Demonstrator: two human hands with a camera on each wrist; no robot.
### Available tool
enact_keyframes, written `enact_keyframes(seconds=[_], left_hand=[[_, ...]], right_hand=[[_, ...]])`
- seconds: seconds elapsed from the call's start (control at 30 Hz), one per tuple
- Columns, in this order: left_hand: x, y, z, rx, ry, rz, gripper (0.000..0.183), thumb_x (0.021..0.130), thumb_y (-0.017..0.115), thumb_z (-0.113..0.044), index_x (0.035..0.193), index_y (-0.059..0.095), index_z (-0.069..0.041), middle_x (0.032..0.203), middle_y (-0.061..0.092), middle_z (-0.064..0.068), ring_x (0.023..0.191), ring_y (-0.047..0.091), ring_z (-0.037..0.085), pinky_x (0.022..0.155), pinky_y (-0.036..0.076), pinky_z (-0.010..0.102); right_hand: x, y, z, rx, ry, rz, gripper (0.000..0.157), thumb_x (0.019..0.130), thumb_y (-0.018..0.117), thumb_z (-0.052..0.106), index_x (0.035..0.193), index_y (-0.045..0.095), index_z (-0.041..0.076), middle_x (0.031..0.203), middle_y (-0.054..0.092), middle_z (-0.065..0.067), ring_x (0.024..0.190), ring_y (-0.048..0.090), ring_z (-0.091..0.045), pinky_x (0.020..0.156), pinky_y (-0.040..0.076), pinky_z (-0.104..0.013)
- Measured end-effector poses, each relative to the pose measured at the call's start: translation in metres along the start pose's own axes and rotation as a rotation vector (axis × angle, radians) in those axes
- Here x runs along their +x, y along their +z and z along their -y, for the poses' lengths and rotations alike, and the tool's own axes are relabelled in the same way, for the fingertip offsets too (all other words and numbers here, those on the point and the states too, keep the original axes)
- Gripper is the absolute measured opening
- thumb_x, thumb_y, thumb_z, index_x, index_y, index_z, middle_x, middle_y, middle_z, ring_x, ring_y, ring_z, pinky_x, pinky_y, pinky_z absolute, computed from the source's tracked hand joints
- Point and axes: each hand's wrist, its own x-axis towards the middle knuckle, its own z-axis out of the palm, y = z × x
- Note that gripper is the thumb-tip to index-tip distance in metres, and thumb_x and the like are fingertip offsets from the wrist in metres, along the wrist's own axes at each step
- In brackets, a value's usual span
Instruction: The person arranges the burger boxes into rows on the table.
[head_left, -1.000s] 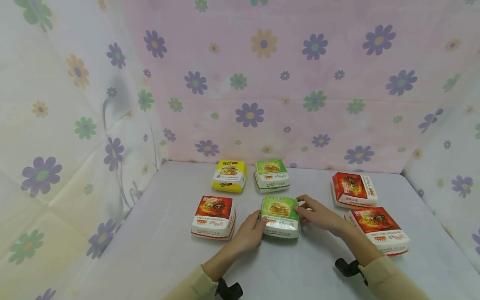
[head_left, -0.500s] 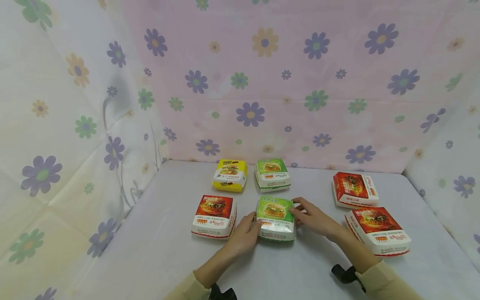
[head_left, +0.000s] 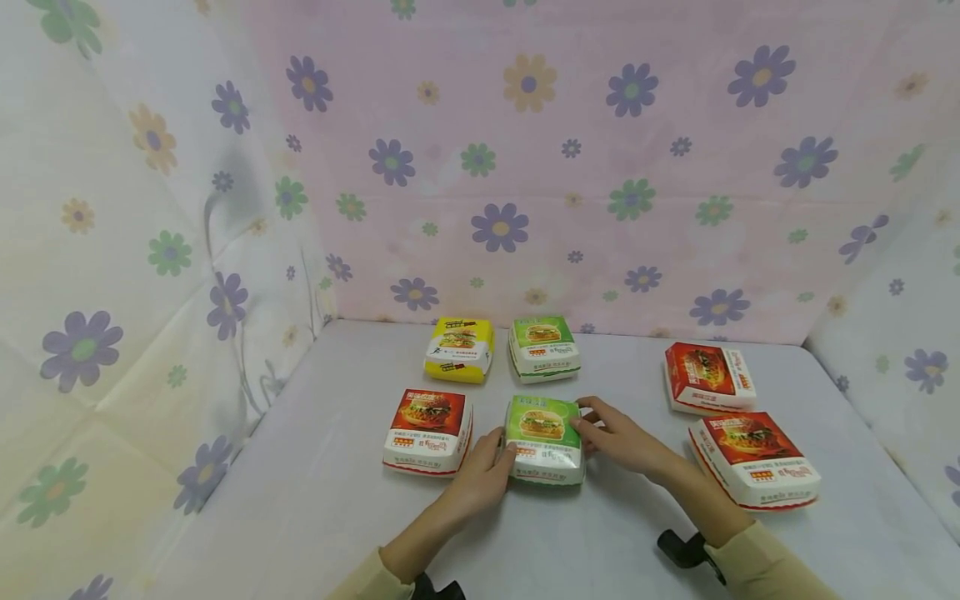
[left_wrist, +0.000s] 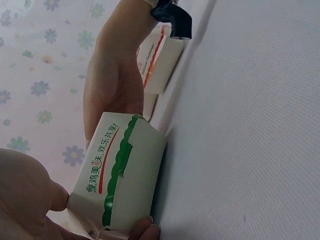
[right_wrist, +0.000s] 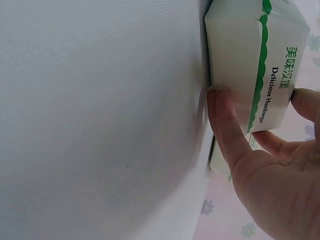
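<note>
A green and white burger box (head_left: pixel 545 440) sits low over the table between both hands. The left hand (head_left: pixel 476 482) grips its left side, thumb at the top edge; in the left wrist view this hand's fingertips (left_wrist: pixel 145 229) curl at the lower side of the box. From the right, the right hand (head_left: pixel 624 439) holds the opposite side, its thumb on the lid. In the right wrist view, fingers (right_wrist: pixel 227 125) press along the white side wall (right_wrist: pixel 240 55). To the left of the left hand stands a red and white burger box (head_left: pixel 427 433).
At the back are a yellow burger box (head_left: pixel 459 350) and a second green one (head_left: pixel 544 348). Two more red boxes, a farther one (head_left: pixel 709 378) and a nearer one (head_left: pixel 754 460), lie to the right by the right forearm. Flowered cloth (head_left: pixel 495 167) walls the white table (head_left: pixel 315 517).
Both hands have slid the front green box to the left and slightly nearer, into line in front of the back green box. The other boxes have stayed in place.
</note>
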Motion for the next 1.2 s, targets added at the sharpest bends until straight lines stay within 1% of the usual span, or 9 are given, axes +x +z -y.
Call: enact_keyframes(seconds=[0.43,0.63,0.83,0.9,0.93,1.0,1.07,1.13,1.2], left_hand=[[0.000,-0.002,0.001,0.021,0.011,0.016,0.062,0.111,0.041,-0.030,0.153,0.029,0.013,0.154,0.036,0.034,0.148,0.028,0.047,0.119,0.024,0.063],[0.000,-0.002,0.000,0.006,-0.029,0.031,0.062,0.111,0.040,-0.029,0.154,0.026,0.013,0.157,0.032,0.034,0.150,0.024,0.047,0.119,0.021,0.063],[-0.002,-0.003,-0.003,-0.012,-0.054,0.046,0.065,0.111,0.039,-0.031,0.155,0.023,0.014,0.158,0.029,0.035,0.151,0.022,0.047,0.120,0.020,0.064],[-0.003,-0.005,-0.005,-0.021,-0.054,0.059,0.065,0.111,0.039,-0.032,0.154,0.023,0.014,0.156,0.032,0.035,0.148,0.027,0.046,0.118,0.023,0.064],[-0.004,-0.006,-0.005,-0.025,-0.056,0.069,0.066,0.111,0.039,-0.032,0.154,0.023,0.015,0.151,0.038,0.034,0.143,0.036,0.046,0.116,0.029,0.063],[-0.005,-0.008,-0.007,-0.023,-0.054,0.092,0.067,0.111,0.039,-0.033,0.153,0.023,0.016,0.136,0.050,0.031,0.125,0.052,0.042,0.107,0.041,0.059],[-0.007,-0.010,-0.009,-0.018,-0.058,0.116,0.068,0.111,0.039,-0.034,0.153,0.022,0.016,0.120,0.056,0.025,0.107,0.057,0.035,0.097,0.046,0.055],[-0.010,-0.013,-0.010,0.018,-0.052,0.128,0.070,0.111,0.039,-0.036,0.153,0.022,0.017,0.121,0.056,0.027,0.109,0.057,0.038,0.097,0.046,0.056],[-0.015,-0.015,-0.012,0.068,-0.040,0.129,0.072,0.110,0.040,-0.039,0.153,0.023,0.017,0.136,0.050,0.034,0.129,0.049,0.045,0.108,0.038,0.062]], right_hand=[[0.003,-0.001,-0.002,0.002,0.005,0.024,0.059,0.106,0.053,0.043,0.150,0.038,0.006,0.135,0.055,-0.019,0.100,0.064,-0.021,0.092,0.051,-0.046],[0.004,-0.001,-0.004,0.035,0.001,0.037,0.058,0.107,0.052,0.042,0.150,0.037,0.006,0.133,0.055,-0.019,0.097,0.063,-0.020,0.089,0.051,-0.043],[0.002,0.000,-0.003,0.024,0.009,0.030,0.058,0.107,0.052,0.043,0.150,0.037,0.007,0.135,0.054,-0.019,0.097,0.062,-0.020,0.087,0.050,-0.042],[0.001,-0.001,-0.002,0.013,0.012,0.025,0.058,0.107,0.052,0.043,0.150,0.038,0.008,0.136,0.054,-0.018,0.098,0.063,-0.020,0.088,0.050,-0.042],[0.000,-0.001,-0.002,0.004,0.009,0.026,0.058,0.107,0.052,0.043,0.151,0.037,0.008,0.136,0.053,-0.019,0.098,0.063,-0.020,0.088,0.051,-0.042],[0.000,-0.003,-0.001,-0.010,0.006,0.023,0.059,0.107,0.051,0.044,0.151,0.037,0.008,0.137,0.053,-0.019,0.099,0.064,-0.020,0.090,0.053,-0.043],[0.000,-0.005,0.000,-0.022,0.003,0.021,0.059,0.107,0.051,0.044,0.152,0.036,0.009,0.138,0.053,-0.019,0.101,0.065,-0.020,0.091,0.054,-0.043],[-0.001,-0.007,0.001,-0.035,-0.007,0.022,0.060,0.107,0.051,0.044,0.152,0.035,0.008,0.138,0.053,-0.020,0.102,0.066,-0.021,0.092,0.055,-0.045],[-0.002,-0.009,0.002,-0.042,-0.002,0.012,0.060,0.107,0.052,0.044,0.152,0.036,0.009,0.137,0.054,-0.019,0.103,0.066,-0.021,0.092,0.055,-0.046]])
